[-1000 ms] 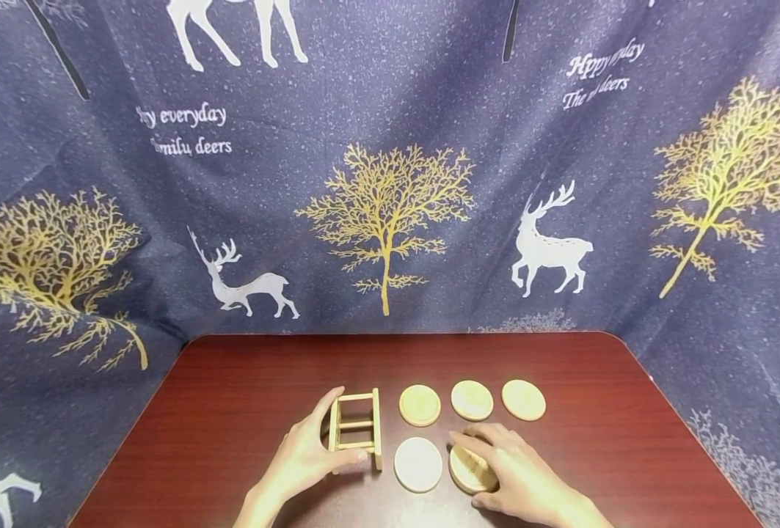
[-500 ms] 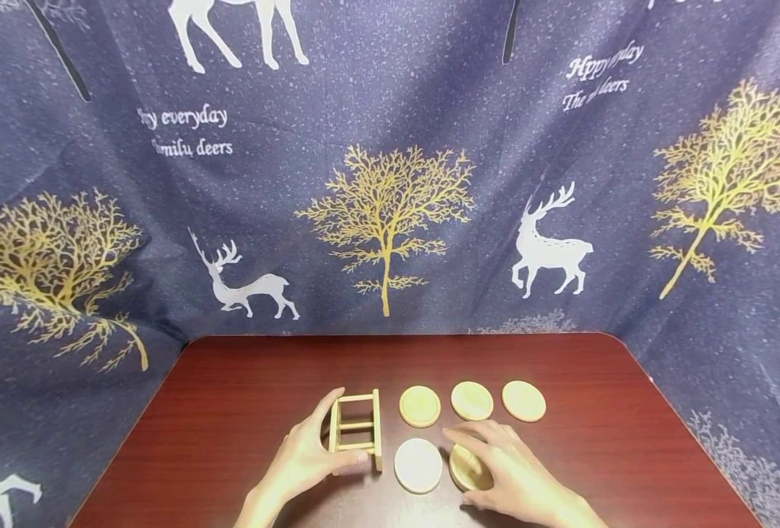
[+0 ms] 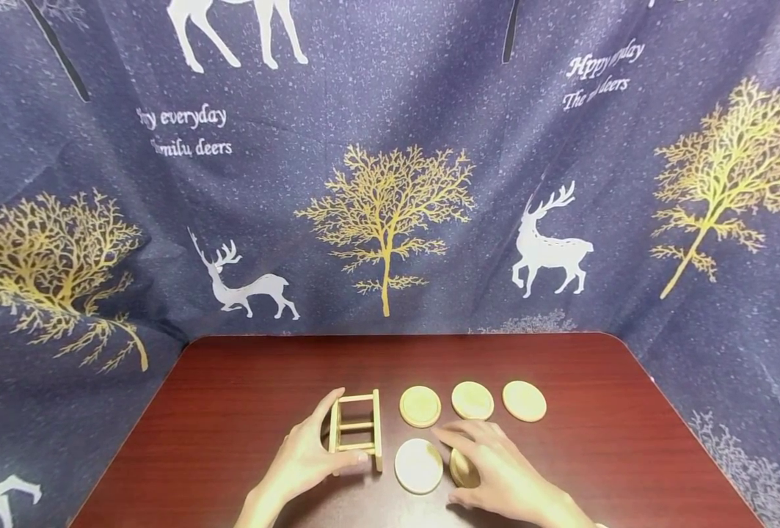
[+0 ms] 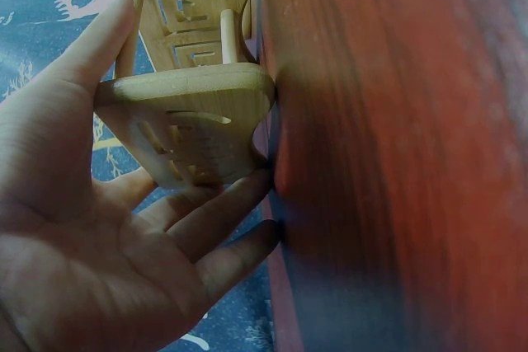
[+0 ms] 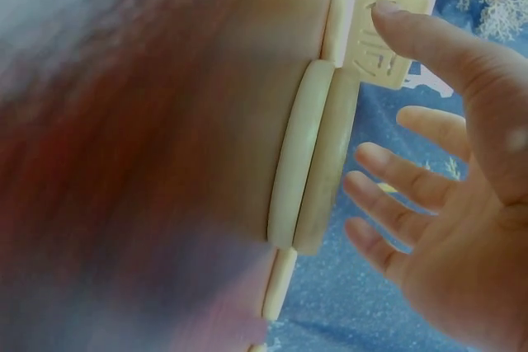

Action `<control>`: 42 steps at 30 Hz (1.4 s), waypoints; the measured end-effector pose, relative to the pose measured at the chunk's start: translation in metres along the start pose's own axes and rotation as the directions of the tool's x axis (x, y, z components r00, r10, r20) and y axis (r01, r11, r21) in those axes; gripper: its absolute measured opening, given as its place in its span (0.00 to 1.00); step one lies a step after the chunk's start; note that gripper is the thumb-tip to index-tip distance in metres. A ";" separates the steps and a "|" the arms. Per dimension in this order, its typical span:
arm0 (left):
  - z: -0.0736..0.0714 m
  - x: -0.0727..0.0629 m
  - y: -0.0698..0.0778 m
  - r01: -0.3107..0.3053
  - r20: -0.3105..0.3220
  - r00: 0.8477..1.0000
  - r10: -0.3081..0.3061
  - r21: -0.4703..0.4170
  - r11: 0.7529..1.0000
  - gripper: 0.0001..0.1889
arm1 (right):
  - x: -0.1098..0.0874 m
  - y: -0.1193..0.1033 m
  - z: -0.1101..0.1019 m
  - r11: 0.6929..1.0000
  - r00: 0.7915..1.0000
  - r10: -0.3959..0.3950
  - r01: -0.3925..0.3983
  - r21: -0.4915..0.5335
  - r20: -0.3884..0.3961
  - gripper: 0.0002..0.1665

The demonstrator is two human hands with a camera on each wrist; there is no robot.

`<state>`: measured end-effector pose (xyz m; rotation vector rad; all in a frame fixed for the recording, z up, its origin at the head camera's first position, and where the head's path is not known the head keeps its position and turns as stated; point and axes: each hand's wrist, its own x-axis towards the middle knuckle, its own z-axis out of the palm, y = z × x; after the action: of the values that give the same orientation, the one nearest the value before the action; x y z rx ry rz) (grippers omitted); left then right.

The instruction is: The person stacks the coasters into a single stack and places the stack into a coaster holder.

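Observation:
A small wooden coaster rack (image 3: 377, 433) with side panels and dowel rods stands on the table, gripped by my left hand (image 3: 300, 458). In the left wrist view, cut-out slots show in the rack's panel (image 4: 202, 125), with thumb and fingers about it. My right hand (image 3: 505, 469) hovers over two stacked round wooden coasters, its fingers spread and slightly bent. The upper coaster (image 3: 462, 469) is partly hidden by that hand. In the right wrist view the fingers stand apart from the stacked coasters (image 5: 328, 162) and hold nothing. A paler coaster (image 3: 419, 477) lies just left of the stack.
Behind lies a row of three round wooden coasters: left coaster (image 3: 420, 407), middle coaster (image 3: 472, 401) and right coaster (image 3: 524, 401). Everything sits on a reddish-brown table (image 3: 264, 381). A blue cloth (image 3: 390, 220) with deer and trees hangs around the table's back and sides.
My right hand has shifted left over the stacked coasters, its fingertips now reaching toward the paler coaster. My left hand and the rack have stayed in place.

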<state>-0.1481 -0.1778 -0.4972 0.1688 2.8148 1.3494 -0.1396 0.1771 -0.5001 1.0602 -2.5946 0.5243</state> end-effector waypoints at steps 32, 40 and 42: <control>0.001 0.000 -0.002 -0.004 0.007 1.000 0.005 -0.023 1.000 0.60 | 0.022 -0.019 0.014 0.998 0.995 -0.025 0.020 0.052 0.093 0.52; 0.001 0.000 -0.002 -0.005 0.004 1.000 0.005 -0.011 1.000 0.61 | 0.027 -0.023 0.014 0.995 0.981 0.059 -0.073 0.070 0.183 0.54; 0.001 0.000 -0.002 -0.004 0.003 1.000 0.004 -0.003 1.000 0.61 | 0.028 -0.023 0.014 0.995 0.980 0.066 -0.078 0.060 0.189 0.54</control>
<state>-0.1485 -0.1782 -0.4995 0.1765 2.8115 1.3535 -0.1441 0.1385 -0.4967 1.0878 -2.8064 0.5565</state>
